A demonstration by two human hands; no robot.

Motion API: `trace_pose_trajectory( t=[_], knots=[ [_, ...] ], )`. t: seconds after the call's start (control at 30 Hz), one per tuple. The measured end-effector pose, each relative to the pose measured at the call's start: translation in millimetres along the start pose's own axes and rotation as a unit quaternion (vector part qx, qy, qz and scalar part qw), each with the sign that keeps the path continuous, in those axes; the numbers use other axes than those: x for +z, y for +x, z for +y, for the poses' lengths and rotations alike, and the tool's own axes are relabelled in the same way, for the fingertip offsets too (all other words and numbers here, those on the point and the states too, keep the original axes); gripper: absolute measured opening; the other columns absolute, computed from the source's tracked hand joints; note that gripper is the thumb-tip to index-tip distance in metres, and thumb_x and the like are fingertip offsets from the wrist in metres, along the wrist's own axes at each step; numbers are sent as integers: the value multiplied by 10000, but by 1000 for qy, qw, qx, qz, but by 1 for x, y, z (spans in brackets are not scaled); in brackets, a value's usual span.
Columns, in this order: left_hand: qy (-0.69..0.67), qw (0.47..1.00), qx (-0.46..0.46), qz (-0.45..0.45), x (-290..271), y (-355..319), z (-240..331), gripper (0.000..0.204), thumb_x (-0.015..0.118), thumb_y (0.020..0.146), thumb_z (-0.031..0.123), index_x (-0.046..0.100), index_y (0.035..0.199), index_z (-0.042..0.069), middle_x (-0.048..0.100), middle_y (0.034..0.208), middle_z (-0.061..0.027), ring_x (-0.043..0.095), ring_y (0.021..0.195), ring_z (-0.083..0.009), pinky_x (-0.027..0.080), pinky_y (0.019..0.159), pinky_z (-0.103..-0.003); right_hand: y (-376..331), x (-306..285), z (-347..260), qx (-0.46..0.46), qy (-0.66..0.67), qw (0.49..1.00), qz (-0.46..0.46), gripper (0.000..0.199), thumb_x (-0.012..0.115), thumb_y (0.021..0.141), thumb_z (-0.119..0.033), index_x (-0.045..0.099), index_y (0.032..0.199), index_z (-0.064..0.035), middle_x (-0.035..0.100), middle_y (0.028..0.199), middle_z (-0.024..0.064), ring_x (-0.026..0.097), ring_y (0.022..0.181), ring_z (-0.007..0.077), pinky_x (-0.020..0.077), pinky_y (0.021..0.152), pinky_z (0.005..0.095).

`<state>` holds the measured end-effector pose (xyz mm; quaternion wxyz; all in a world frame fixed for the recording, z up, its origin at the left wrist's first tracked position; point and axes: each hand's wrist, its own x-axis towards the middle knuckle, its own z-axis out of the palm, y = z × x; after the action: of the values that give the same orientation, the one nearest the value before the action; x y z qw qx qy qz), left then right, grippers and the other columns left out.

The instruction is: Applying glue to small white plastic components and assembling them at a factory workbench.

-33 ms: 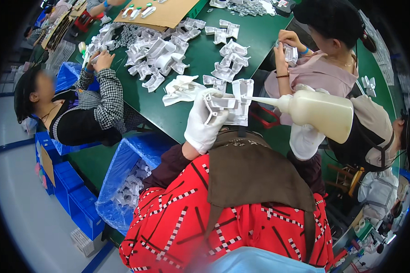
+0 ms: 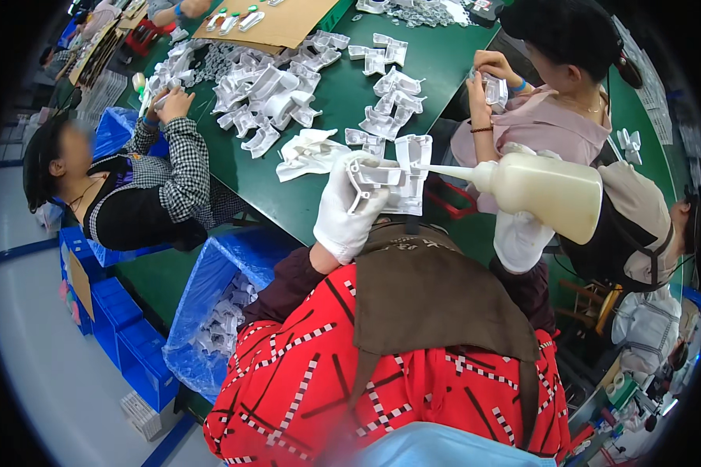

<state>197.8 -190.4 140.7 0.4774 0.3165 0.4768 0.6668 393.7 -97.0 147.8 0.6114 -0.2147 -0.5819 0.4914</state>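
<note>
My left hand [image 2: 343, 212], in a white glove, is closed around an angular white plastic housing [image 2: 409, 187] with its hollow side showing. In my gloved right hand [image 2: 522, 240] lies a squeeze bottle [image 2: 551, 193], tipped sideways and partly filled with a cream-coloured liquid. Its long thin nozzle points left, and the tip meets the right part of the housing; whether any liquid comes out is too small to tell. The bottle hides most of my right fingers. A crumpled white cloth or glove [image 2: 310, 153] lies on the table just beyond my left hand.
The green table [image 2: 343, 97] bears a heap of white housings [image 2: 269, 93] and a row of similar parts [image 2: 393, 101]. A blue-lined bin [image 2: 199, 300] with white parts stands at my left. Co-workers sit left and right, handling parts. Cardboard [image 2: 276, 23] lies at the back.
</note>
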Motion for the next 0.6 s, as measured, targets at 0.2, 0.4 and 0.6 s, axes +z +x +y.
trace_pose_trajectory(
  t=[0.2, 0.4, 0.6],
  knots=[
    [23, 1000, 11, -13, -1, 0, -4, 338, 510, 728, -43, 396, 1039, 26, 533, 966, -85, 522, 878, -135, 421, 759, -253, 0, 4, -2, 0, 22, 998, -53, 678, 698, 686, -218, 305, 1201, -18, 387, 1185, 118, 462, 1028, 235, 438, 810, 359],
    [99, 992, 67, 45, -5, 7, -11, 323, 497, 720, -58, 402, 1018, 20, 499, 941, -66, 506, 844, -123, 419, 751, -245, -5, 6, -5, 3, 27, 999, -44, 676, 688, 697, -211, 293, 1215, -32, 423, 1148, 121, 483, 1004, 243, 431, 817, 365],
    [47, 996, 35, 68, -8, 9, -11, 309, 496, 738, -55, 402, 1022, 21, 490, 942, -58, 497, 848, -101, 416, 743, -229, -7, 7, -12, 29, 82, 994, -64, 675, 681, 704, -194, 282, 1225, -33, 428, 1146, 123, 484, 1002, 239, 430, 818, 362]
  ],
)
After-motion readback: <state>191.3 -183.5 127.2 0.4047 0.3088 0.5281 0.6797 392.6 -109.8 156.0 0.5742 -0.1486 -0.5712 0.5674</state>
